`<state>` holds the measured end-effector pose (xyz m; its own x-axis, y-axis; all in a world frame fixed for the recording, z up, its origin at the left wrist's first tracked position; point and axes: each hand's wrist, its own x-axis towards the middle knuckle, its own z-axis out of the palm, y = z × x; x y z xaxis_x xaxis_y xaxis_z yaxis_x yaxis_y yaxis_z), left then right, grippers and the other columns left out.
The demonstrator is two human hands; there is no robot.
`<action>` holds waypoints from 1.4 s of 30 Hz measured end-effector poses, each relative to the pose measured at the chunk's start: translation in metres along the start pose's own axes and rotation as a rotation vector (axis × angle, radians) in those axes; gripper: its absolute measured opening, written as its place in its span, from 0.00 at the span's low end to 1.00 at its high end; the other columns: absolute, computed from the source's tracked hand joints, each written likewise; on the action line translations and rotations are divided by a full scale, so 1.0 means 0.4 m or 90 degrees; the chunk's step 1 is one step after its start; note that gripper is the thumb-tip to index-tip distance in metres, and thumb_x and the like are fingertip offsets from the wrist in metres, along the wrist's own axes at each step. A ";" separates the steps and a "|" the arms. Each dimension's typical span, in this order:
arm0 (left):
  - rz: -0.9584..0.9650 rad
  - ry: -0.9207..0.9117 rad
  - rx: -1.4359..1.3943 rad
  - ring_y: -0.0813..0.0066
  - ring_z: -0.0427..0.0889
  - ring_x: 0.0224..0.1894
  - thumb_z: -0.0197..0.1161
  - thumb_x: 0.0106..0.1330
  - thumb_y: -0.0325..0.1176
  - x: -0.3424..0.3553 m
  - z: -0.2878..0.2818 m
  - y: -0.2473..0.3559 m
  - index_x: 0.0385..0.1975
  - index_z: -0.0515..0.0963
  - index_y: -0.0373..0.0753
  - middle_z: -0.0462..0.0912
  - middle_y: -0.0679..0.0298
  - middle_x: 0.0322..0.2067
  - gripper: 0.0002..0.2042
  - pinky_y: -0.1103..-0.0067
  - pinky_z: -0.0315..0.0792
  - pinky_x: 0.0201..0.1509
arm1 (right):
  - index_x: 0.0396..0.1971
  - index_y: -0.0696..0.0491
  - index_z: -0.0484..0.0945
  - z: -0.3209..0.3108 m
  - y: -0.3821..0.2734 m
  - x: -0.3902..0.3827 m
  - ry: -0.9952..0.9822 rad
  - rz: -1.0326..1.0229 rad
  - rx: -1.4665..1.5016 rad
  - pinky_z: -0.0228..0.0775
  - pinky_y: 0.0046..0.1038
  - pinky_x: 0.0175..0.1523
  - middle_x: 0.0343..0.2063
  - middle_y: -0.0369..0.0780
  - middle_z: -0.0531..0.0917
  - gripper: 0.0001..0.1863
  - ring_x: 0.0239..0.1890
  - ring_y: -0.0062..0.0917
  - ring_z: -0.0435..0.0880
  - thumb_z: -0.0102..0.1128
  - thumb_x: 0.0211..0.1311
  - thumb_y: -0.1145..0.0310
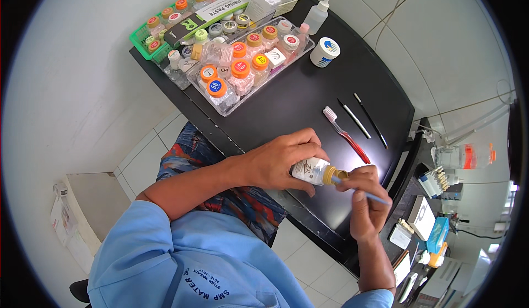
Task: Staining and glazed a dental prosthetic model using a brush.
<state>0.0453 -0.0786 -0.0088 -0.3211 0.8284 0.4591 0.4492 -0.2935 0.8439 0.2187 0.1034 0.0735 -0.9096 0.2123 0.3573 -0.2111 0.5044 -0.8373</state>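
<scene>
In my left hand [281, 159], a small clear bottle [307, 170] with a pale label lies tilted, its gold neck toward the right. My right hand [368, 200] pinches a thin blue stick [377, 199], whose near end reaches the bottle's mouth. A gold cap-like piece [343, 174] shows at the mouth, close to the right fingertips; whether it is held or attached I cannot tell. Both hands are above the front part of the black table [275, 109]. Beyond them lie a red toothbrush [347, 136] with white bristles, a white-and-black slim tool [357, 122] and a black slim tool [372, 122].
A clear tray [225, 112] of small bottles with orange lids stands at the back left, beside a green basket [138, 46]. A white jar [325, 53] and a squeeze bottle [316, 17] stand behind. To the right, a dark counter holds boxes and a blue packet [438, 234].
</scene>
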 end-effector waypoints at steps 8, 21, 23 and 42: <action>0.050 0.045 0.001 0.59 0.87 0.50 0.82 0.56 0.27 0.004 0.007 -0.018 0.57 0.83 0.38 0.82 0.57 0.48 0.27 0.67 0.81 0.56 | 0.40 0.57 0.89 0.002 -0.002 0.006 -0.023 -0.012 -0.049 0.67 0.36 0.55 0.31 0.39 0.91 0.13 0.42 0.30 0.75 0.62 0.74 0.64; -0.007 -0.078 -0.052 0.52 0.80 0.56 0.74 0.64 0.28 -0.002 -0.004 0.006 0.68 0.69 0.33 0.76 0.50 0.55 0.32 0.64 0.75 0.61 | 0.42 0.57 0.90 -0.019 0.009 -0.001 -0.034 -0.074 -0.077 0.66 0.34 0.53 0.33 0.39 0.90 0.09 0.43 0.31 0.75 0.64 0.72 0.70; -0.014 -0.089 -0.055 0.52 0.79 0.57 0.73 0.65 0.29 -0.003 -0.003 0.007 0.70 0.67 0.33 0.74 0.49 0.57 0.33 0.64 0.74 0.62 | 0.41 0.58 0.89 -0.012 0.004 0.001 -0.049 -0.051 -0.105 0.66 0.35 0.52 0.32 0.39 0.90 0.09 0.41 0.31 0.74 0.62 0.73 0.69; 0.008 -0.072 0.022 0.53 0.80 0.59 0.78 0.67 0.35 0.000 -0.003 -0.002 0.73 0.71 0.39 0.75 0.52 0.58 0.35 0.64 0.77 0.62 | 0.42 0.60 0.86 0.000 0.005 0.006 -0.054 -0.089 -0.116 0.73 0.35 0.44 0.34 0.44 0.88 0.09 0.34 0.33 0.81 0.58 0.70 0.78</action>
<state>0.0441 -0.0791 -0.0091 -0.2193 0.8738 0.4340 0.4813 -0.2900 0.8272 0.2163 0.1049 0.0728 -0.9044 0.0622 0.4221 -0.2764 0.6681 -0.6908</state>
